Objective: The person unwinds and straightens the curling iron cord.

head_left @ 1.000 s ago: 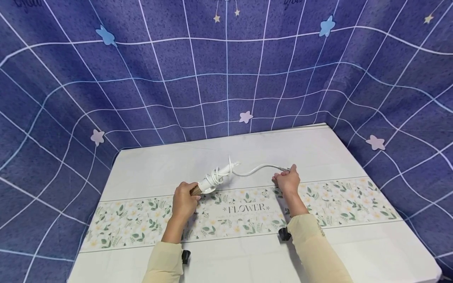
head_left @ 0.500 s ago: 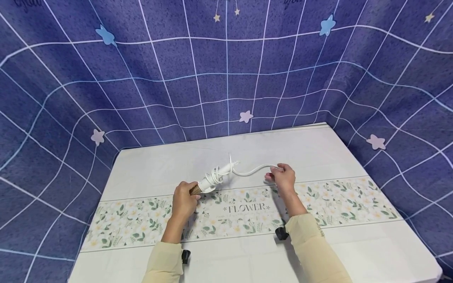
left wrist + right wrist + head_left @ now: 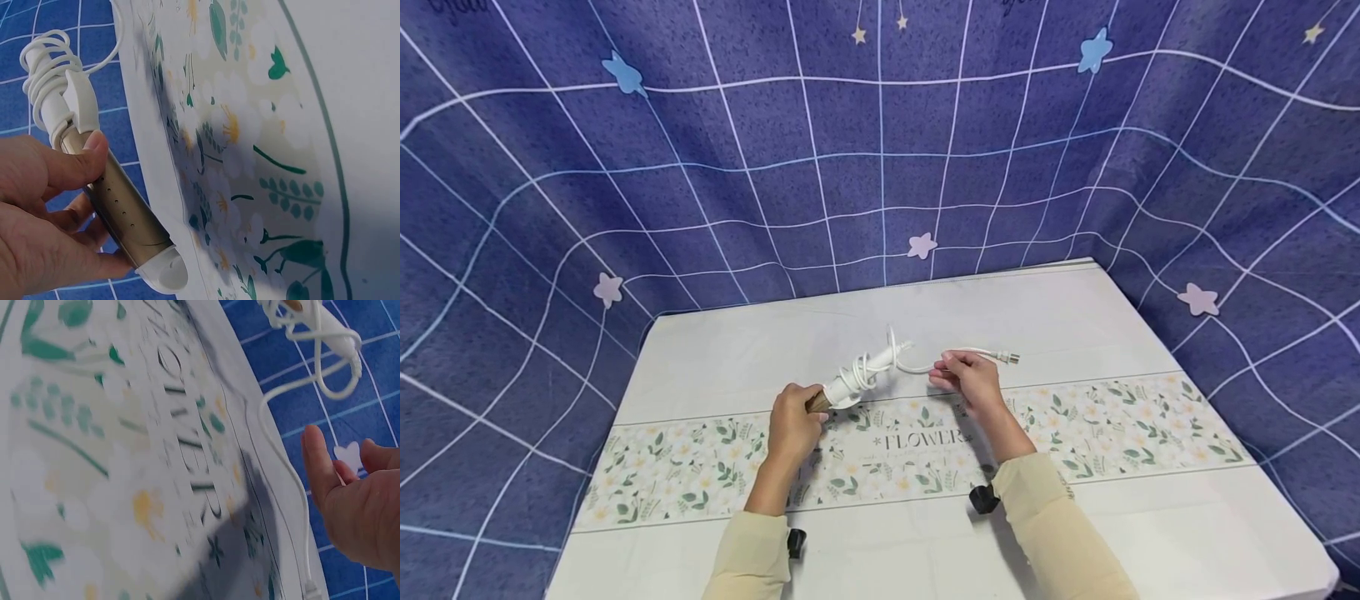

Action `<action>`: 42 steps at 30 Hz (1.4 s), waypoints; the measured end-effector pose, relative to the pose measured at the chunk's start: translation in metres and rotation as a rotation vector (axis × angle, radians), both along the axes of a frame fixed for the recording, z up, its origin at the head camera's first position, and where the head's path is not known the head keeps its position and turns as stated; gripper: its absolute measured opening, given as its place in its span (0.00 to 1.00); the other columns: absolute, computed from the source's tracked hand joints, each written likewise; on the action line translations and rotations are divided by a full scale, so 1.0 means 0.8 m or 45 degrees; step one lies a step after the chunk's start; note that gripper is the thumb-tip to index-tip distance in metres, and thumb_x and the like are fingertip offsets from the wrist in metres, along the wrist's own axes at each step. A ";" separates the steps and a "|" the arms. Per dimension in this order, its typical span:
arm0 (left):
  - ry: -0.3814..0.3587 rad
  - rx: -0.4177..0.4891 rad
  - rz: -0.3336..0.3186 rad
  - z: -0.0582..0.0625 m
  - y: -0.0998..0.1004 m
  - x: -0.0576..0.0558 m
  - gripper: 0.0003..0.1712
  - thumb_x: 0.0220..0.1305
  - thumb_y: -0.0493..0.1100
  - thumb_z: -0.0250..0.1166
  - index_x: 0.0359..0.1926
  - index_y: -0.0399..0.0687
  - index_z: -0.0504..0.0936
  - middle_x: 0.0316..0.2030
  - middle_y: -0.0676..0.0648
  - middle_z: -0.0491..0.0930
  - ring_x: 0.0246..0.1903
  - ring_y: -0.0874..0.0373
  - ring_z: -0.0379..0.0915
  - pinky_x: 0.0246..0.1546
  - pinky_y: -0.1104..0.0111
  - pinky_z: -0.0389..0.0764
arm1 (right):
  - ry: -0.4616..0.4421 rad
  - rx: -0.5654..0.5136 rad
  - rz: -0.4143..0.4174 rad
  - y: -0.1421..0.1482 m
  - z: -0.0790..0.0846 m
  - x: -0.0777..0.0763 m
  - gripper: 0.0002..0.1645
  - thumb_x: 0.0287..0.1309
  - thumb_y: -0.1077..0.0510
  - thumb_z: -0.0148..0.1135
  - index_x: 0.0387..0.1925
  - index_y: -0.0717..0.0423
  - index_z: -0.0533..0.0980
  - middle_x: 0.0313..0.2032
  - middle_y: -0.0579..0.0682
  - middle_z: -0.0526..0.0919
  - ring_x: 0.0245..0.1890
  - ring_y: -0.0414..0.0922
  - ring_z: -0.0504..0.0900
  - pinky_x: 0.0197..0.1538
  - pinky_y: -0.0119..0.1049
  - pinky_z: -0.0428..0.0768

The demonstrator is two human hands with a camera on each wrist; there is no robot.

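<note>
Our left hand (image 3: 795,421) gripping a white-and-brown wand (image 3: 128,206) over the counter (image 3: 880,554), white cord (image 3: 307,537) coiled round the wand's far end, our right hand (image 3: 973,381) loosely spread beside the cord's trailing length, plug (image 3: 1009,358) further right

Left fingers (image 3: 87,159) hold a brown handle (image 3: 128,209) (white cord (image 3: 57,67) coiled around its end).

Gold-and-white wand (image 3: 128,209), white cord (image 3: 860,373) coiled round

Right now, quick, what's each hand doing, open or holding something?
Left hand: closed, holding the gold-and-white cylindrical device.
Right hand: open, holding nothing, near the thin white cord.
</note>
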State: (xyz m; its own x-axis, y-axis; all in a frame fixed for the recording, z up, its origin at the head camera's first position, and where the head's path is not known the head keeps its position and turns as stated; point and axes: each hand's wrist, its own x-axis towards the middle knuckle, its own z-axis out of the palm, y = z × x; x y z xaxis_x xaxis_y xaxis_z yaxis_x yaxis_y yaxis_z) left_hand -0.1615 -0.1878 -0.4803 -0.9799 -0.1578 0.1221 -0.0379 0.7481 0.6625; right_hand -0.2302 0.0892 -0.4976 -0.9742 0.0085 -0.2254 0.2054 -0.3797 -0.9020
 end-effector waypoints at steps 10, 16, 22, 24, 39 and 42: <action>-0.002 -0.009 0.003 -0.001 0.004 0.000 0.26 0.50 0.29 0.71 0.53 0.41 0.81 0.39 0.43 0.76 0.41 0.48 0.73 0.46 0.56 0.77 | 0.075 -0.053 0.035 -0.036 0.008 0.009 0.21 0.62 0.66 0.61 0.53 0.77 0.71 0.39 0.68 0.82 0.36 0.53 0.87 0.47 0.43 0.82; 0.006 -0.005 -0.009 -0.001 0.005 0.000 0.26 0.50 0.28 0.71 0.53 0.39 0.81 0.39 0.42 0.76 0.41 0.47 0.73 0.45 0.57 0.77 | 0.122 -0.112 0.020 -0.050 0.012 0.011 0.19 0.61 0.69 0.61 0.50 0.79 0.72 0.41 0.73 0.80 0.37 0.55 0.86 0.46 0.43 0.82; 0.027 -0.010 -0.012 -0.001 0.009 0.000 0.26 0.50 0.28 0.71 0.53 0.39 0.81 0.38 0.42 0.76 0.39 0.48 0.73 0.42 0.57 0.77 | 0.141 -0.161 0.010 -0.060 0.012 0.012 0.15 0.59 0.70 0.62 0.47 0.77 0.75 0.35 0.62 0.84 0.35 0.49 0.87 0.47 0.42 0.82; 0.029 -0.009 -0.014 -0.002 0.010 0.001 0.26 0.50 0.28 0.71 0.53 0.39 0.81 0.38 0.42 0.76 0.39 0.48 0.73 0.42 0.57 0.77 | 0.142 -0.170 0.007 -0.063 0.012 0.013 0.15 0.58 0.69 0.63 0.45 0.76 0.76 0.33 0.58 0.85 0.34 0.48 0.87 0.48 0.43 0.81; 0.042 0.033 -0.014 0.000 0.016 0.000 0.26 0.50 0.28 0.71 0.53 0.38 0.81 0.38 0.41 0.76 0.39 0.46 0.73 0.41 0.56 0.77 | 0.207 -0.088 0.013 -0.074 0.015 0.019 0.13 0.59 0.70 0.62 0.45 0.75 0.75 0.39 0.66 0.83 0.43 0.58 0.84 0.47 0.46 0.82; 0.039 0.043 -0.016 0.001 0.017 0.000 0.25 0.50 0.27 0.71 0.52 0.38 0.82 0.38 0.41 0.75 0.38 0.47 0.72 0.41 0.56 0.77 | 0.219 -0.085 0.002 -0.076 0.016 0.019 0.12 0.58 0.70 0.62 0.43 0.75 0.76 0.36 0.63 0.82 0.42 0.58 0.83 0.47 0.45 0.83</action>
State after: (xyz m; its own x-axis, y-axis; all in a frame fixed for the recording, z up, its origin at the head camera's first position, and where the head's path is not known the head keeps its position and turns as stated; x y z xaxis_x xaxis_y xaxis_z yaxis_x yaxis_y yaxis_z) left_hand -0.1618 -0.1744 -0.4796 -0.9777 -0.1498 0.1472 -0.0075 0.7255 0.6882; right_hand -0.2149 0.0286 -0.4851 -0.9985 -0.0022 -0.0553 0.0507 -0.4401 -0.8965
